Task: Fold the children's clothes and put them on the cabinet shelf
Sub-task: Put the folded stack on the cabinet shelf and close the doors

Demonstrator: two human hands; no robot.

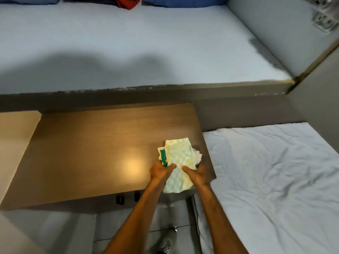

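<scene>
A small stack of folded children's clothes (178, 153), pale green-and-white checked with a green trim on its left side, sits at the front right corner of a brown wooden table (82, 153). My left hand (160, 171) grips the stack's near left edge. My right hand (197, 173) grips its near right edge. Both thumbs press on top of the cloth, and its near end hangs over the table's front edge.
A bed with a crumpled white sheet (275, 180) lies right of the table. Behind the table runs a grey ledge (146, 90) and a pale blue surface with red (128, 2) and blue fabric at its far end. Floor and a foot show below.
</scene>
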